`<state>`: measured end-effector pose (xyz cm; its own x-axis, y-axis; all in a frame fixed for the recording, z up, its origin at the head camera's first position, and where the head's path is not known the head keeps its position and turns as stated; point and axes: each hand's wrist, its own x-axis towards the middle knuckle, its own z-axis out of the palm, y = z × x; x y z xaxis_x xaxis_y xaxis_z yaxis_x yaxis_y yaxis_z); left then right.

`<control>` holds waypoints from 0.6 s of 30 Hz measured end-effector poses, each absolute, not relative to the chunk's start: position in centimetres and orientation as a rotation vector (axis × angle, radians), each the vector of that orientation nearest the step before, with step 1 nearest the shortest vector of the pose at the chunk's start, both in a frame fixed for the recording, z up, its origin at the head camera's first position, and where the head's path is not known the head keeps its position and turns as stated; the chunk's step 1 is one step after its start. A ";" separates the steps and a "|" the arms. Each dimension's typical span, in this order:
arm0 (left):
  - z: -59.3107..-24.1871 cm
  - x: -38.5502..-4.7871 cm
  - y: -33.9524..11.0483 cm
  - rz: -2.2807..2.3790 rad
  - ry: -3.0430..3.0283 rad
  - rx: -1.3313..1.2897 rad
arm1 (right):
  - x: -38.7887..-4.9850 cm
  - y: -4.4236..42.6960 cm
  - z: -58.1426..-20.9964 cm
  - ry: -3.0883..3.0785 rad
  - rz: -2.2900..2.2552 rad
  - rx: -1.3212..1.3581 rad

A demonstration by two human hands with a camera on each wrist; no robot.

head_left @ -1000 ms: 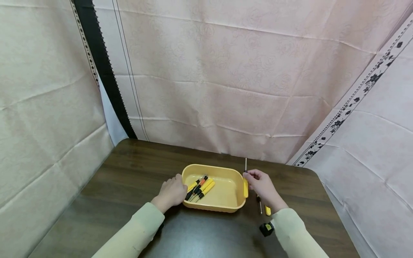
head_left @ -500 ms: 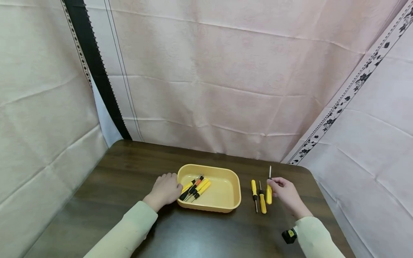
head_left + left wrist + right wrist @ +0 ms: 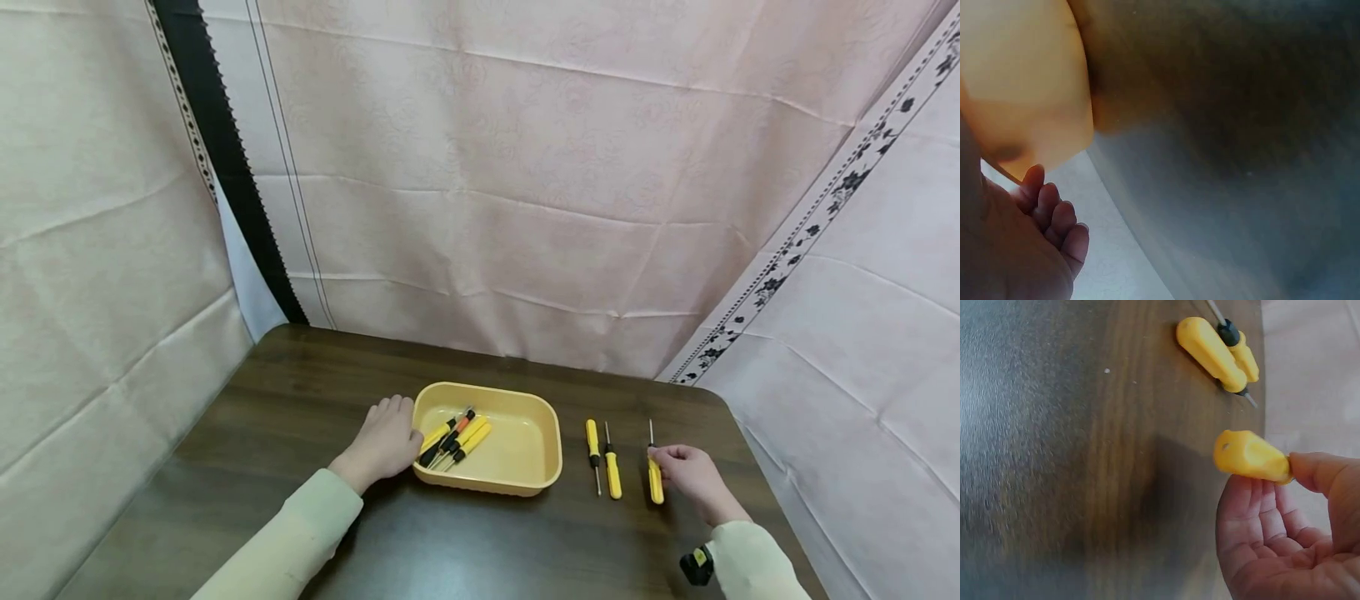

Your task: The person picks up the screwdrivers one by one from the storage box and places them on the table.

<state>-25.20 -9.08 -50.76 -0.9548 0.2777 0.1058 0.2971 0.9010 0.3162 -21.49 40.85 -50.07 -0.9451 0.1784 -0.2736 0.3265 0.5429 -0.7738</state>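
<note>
From here I count one desk (image 3: 465, 550), one yellow bin (image 3: 525, 440), three screwdrivers (image 3: 612, 475) outside it, at least four tools (image 3: 474, 442) inside, and two hands (image 3: 381, 443).

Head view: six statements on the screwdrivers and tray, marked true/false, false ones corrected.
The right hand pinches a yellow-handled screwdriver. True.
The left hand is at the left end of the tray. True.
The tray is empty. False: several screwdrivers lie bunched in its left part.
Two more screwdrivers lie on the table right of the tray. True.
Those two shafts point the same way. False: one points toward the person, one away.
The right hand is between those two and the tray. False: it is to their right.
</note>
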 end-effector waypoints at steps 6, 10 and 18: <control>-51.1 -25.2 -8.8 -0.561 -3.060 -0.428 | -22.0 40.2 -50.9 2.599 -1.351 0.460; -51.2 -25.3 -8.7 -0.565 -3.083 -0.412 | -22.1 39.6 -51.0 2.612 -1.309 0.465; -51.3 -25.4 -8.8 -0.577 -3.098 -0.405 | -22.5 39.0 -51.2 2.650 -1.194 0.446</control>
<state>-25.38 -8.75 -51.30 -0.9669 0.2551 0.0111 0.2420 0.9015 0.3589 -22.53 38.97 -51.24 -0.9342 0.1894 -0.3022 0.3519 0.6279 -0.6942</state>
